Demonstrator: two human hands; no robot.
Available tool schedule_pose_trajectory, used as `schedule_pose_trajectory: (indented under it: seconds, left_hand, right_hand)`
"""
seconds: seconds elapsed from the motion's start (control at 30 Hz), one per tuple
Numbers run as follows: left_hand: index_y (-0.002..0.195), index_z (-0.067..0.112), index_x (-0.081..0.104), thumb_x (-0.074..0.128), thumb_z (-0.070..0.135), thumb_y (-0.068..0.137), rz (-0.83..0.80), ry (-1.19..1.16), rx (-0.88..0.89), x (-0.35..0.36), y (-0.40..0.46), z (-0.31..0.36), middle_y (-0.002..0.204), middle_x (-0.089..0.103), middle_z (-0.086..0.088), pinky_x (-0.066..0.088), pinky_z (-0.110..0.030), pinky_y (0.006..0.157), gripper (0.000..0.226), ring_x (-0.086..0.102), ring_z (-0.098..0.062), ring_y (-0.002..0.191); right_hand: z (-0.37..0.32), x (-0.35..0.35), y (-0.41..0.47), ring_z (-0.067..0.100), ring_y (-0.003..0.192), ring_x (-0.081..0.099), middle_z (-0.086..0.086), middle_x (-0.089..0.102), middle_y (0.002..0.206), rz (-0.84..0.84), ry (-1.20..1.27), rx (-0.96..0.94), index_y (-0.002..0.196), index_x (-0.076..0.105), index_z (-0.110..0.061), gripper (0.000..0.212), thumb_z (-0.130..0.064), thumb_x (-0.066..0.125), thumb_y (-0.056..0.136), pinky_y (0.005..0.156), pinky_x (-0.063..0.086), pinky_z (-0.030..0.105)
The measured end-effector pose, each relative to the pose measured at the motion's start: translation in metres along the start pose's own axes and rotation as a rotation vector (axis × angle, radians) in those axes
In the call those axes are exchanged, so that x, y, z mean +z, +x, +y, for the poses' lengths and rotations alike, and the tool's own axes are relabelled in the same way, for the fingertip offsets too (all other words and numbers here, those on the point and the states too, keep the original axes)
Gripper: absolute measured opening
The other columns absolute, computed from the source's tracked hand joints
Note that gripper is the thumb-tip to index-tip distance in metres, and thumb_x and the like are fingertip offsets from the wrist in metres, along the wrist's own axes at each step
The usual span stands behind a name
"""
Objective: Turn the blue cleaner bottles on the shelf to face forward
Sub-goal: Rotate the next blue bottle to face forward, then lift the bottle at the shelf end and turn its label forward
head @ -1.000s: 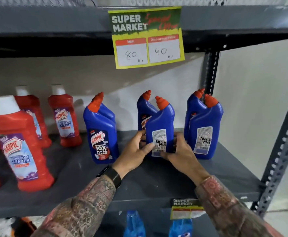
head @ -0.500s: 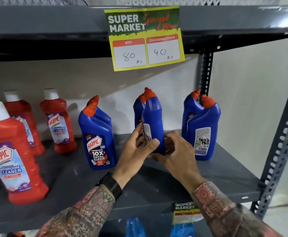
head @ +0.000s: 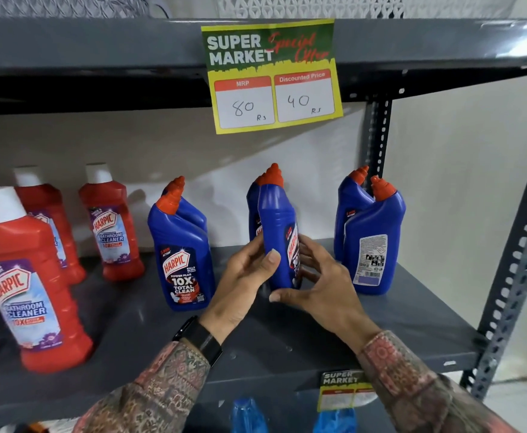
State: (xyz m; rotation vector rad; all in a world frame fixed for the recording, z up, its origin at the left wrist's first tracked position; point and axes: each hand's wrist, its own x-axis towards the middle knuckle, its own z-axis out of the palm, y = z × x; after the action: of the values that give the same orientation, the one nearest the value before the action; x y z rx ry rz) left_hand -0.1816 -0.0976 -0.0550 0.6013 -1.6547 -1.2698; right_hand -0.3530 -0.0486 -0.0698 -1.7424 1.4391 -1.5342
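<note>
Three pairs of blue cleaner bottles with orange caps stand on the grey shelf [head: 396, 332]. The left front bottle [head: 182, 260] shows its front label. The middle front bottle [head: 279, 232] stands edge-on, its front label turned to the right. My left hand [head: 245, 276] grips its left side with the thumb across the front. My right hand [head: 321, 285] wraps its right side and base. Another blue bottle [head: 253, 214] stands just behind it. The right front bottle [head: 373, 245] shows its white back label, with one more bottle [head: 349, 207] behind.
Red bathroom cleaner bottles [head: 21, 276] with white caps fill the shelf's left part. A yellow price sign [head: 271, 76] hangs from the upper shelf. A perforated steel upright [head: 518, 270] stands at the right. Blue caps [head: 246, 414] show on the shelf below.
The middle front bottle has turned from showing its back label, through edge-on, to showing part of its front label on the right. Both hands stayed on it.
</note>
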Motion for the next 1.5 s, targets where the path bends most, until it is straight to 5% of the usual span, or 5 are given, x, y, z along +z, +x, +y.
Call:
schedule_pose_trajectory:
  seconds: [0.23,0.43,1.0,1.3,1.5]
  left_hand:
    - [0.128,0.022,0.068,0.081,0.040,0.087,0.119,0.191,0.064,0.000,0.002,-0.006,0.114,0.079,0.004,0.060,-0.025,0.086,0.046,0.075,-0.012,0.108]
    - [0.132,0.017,0.067,0.061,0.023,0.102,0.123,0.106,0.071,-0.001,-0.002,-0.001,0.119,0.079,-0.001,0.059,-0.021,0.087,0.031,0.075,-0.012,0.112]
    - [0.138,0.033,0.055,0.060,0.028,0.104,0.136,0.319,-0.041,0.001,0.000,-0.009,0.116,0.072,0.013,0.054,-0.006,0.071,0.035,0.069,0.010,0.099]
    - [0.107,0.019,0.070,0.071,0.023,0.097,0.476,0.616,0.471,0.031,-0.022,0.022,0.087,0.067,0.006,0.053,-0.024,0.066,0.011,0.065,-0.012,0.077]
    - [0.154,0.023,0.045,0.056,0.023,0.105,0.106,0.670,0.236,0.141,0.006,0.011,0.141,0.065,0.006,0.055,-0.031,0.107,0.050,0.066,-0.005,0.121]
  right_hand:
    - [0.004,-0.004,0.002,-0.007,0.113,0.059,-0.020,0.062,0.126,0.095,-0.104,0.018,0.147,0.047,-0.033,0.111,-0.044,0.101,0.051,0.090,0.048,0.009]
    - [0.022,-0.012,0.013,0.013,0.117,0.070,-0.003,0.074,0.125,0.124,0.049,0.120,0.141,0.060,-0.020,0.072,-0.013,0.090,0.076,0.101,0.058,0.046]
    - [0.018,-0.011,0.001,0.017,0.095,0.073,-0.001,0.073,0.103,0.166,-0.158,0.230,0.109,0.057,-0.024,0.066,-0.025,0.100,0.059,0.083,0.063,0.038]
    - [0.002,-0.072,-0.033,0.004,0.090,0.067,-0.007,0.068,0.103,0.577,-0.185,-0.122,0.115,0.061,-0.023,0.036,0.000,0.072,0.089,0.071,0.054,0.012]
    - [0.039,-0.112,-0.016,0.013,0.118,0.051,-0.004,0.045,0.133,0.509,-0.294,-0.035,0.146,0.036,-0.019,0.077,-0.004,0.075,0.081,0.091,0.050,0.026]
